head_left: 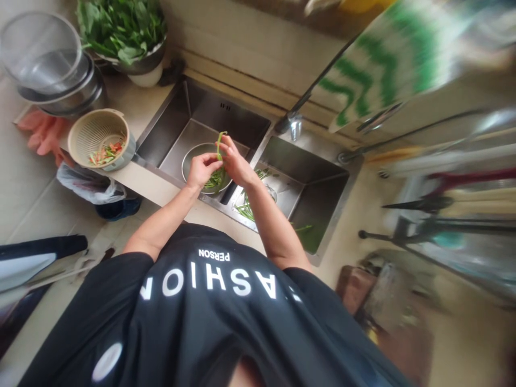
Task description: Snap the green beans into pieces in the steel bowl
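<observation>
Over the left sink basin, both my hands meet at a thin green vegetable stem that stands roughly upright. My left hand pinches it between thumb and fingertips. My right hand has its fingers bent around the same stem, partly hiding it. Beneath them a round metal bowl sits in the basin with green stem pieces inside; my hands cover part of it. In the right basin, more green stems lie near the drain, partly behind my right forearm.
A beige strainer basket holding red and green scraps stands left of the sink. Behind it are stacked bowls and pink gloves. Leafy greens fill a bowl at the back. The faucet rises between the basins.
</observation>
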Demonstrator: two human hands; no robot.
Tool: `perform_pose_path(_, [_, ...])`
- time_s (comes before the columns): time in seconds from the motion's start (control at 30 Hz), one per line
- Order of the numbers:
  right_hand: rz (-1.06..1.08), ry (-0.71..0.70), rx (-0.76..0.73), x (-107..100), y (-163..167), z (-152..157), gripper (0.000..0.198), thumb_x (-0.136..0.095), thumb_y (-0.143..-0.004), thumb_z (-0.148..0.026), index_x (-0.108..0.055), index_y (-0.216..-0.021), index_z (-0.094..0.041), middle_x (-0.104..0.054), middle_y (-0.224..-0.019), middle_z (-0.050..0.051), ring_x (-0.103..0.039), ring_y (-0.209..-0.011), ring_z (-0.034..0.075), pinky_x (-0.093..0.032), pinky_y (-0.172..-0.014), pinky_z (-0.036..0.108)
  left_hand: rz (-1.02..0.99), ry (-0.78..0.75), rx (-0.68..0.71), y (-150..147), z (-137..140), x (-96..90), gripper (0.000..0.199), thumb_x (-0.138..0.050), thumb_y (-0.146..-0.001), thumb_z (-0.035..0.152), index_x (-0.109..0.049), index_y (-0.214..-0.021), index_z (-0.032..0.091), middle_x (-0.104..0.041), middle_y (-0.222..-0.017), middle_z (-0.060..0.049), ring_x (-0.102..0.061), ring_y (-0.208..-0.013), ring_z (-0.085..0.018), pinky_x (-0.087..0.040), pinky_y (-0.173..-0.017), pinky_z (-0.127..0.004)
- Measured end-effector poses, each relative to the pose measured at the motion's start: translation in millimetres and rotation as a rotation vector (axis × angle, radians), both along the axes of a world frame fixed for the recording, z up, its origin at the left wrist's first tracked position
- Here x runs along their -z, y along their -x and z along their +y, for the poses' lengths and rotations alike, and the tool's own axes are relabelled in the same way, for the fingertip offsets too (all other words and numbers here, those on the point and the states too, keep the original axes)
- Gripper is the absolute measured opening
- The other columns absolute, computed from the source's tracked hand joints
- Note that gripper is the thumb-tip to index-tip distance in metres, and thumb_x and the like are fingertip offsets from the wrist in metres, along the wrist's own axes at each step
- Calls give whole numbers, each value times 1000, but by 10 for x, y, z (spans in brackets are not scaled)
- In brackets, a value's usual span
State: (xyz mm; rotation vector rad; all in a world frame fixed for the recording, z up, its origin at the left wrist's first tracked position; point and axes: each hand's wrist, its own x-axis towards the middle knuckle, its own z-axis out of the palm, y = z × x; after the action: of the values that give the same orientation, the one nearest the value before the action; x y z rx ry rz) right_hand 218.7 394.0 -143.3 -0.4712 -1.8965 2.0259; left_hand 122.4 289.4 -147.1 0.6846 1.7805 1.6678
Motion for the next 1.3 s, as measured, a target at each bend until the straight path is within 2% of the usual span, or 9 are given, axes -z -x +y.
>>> perform_pose_path(0.13, [-67,-286,-76,-102,-210,10,47,-57,-88,-56,-70,-115,-19,-71,-110,8,-63,-99,22,-49,-91,34,-189,-82,-4,92,-98,-149,33,-84,-58,32,-74,-85,15,-75,-83,-4,-65,-66,-12,-50,-58,-21])
perform_pose_path(0.23, [-120,-526,-36,-196,-306,-41,36,-52,-93,-46,-75,-97,-18,-70,-87,6,-61,-82,20,-48,-82,33,-194,-107,29,78,-157,-293,37,-87,-55,34,-74,-83,15,-74,-79,-4,-64,-64,-11,-51,-56,-21])
perform_pose_path(0.47, [-174,-1000,146,-405,-394,-154,35,-43,-99,-40,-73,-98,-21,-63,-88,10,-52,-87,24,-44,-80,38,-118,-108,-14,-61,-184,-453,27,-82,-61,32,-70,-79,15,-69,-68,0,-63,-59,-10,-51,-53,-20])
perform_pose_path(0.7, [-251,-1213,206,-476,-423,-264,35,-39,-102,-36,-70,-94,-21,-62,-89,11,-48,-85,24,-39,-72,35,-38,-141,-96,-121,-165,-470,10,-72,-63,21,-68,-70,15,-71,-77,-1,-62,-60,-9,-52,-56,-21])
perform_pose_path(0.9, [-376,-1160,160,-506,-373,-351,30,-44,-101,-35,-70,-94,-21,-62,-91,11,-52,-88,24,-39,-72,33,-26,-112,-123,-110,-161,-424,8,-67,-64,19,-67,-71,15,-70,-76,-1,-62,-61,-10,-53,-58,-24])
perform_pose_path(1.0, [-356,-1040,143,-505,-352,-358,26,-49,-98,-33,-71,-93,-20,-63,-92,11,-55,-87,22,-40,-73,32,-13,-108,-116,-92,-166,-433,5,-65,-63,17,-66,-68,15,-68,-72,0,-60,-57,-9,-50,-55,-23])
perform_pose_path(1.1, [-223,-779,134,-478,-352,-320,24,-57,-93,-34,-73,-87,-19,-64,-82,7,-56,-77,19,-41,-72,30,-23,-115,-79,-73,-183,-471,3,-64,-61,16,-65,-64,15,-67,-66,1,-56,-50,-7,-46,-50,-21])
perform_pose_path(1.23, [-115,-328,31,-436,-376,-237,32,-62,-87,-46,-73,-80,-17,-61,-68,1,-49,-63,13,-36,-63,27,-81,-121,14,-40,-211,-528,3,-64,-59,15,-65,-62,15,-65,-62,1,-53,-47,-7,-43,-47,-20])
perform_pose_path(1.3, [-107,-202,-26,-423,-388,-214,36,-63,-84,-50,-73,-80,-16,-60,-66,0,-47,-61,12,-34,-60,25,-113,-124,39,-25,-221,-544,5,-66,-58,15,-65,-63,14,-65,-63,1,-53,-47,-7,-44,-47,-20])
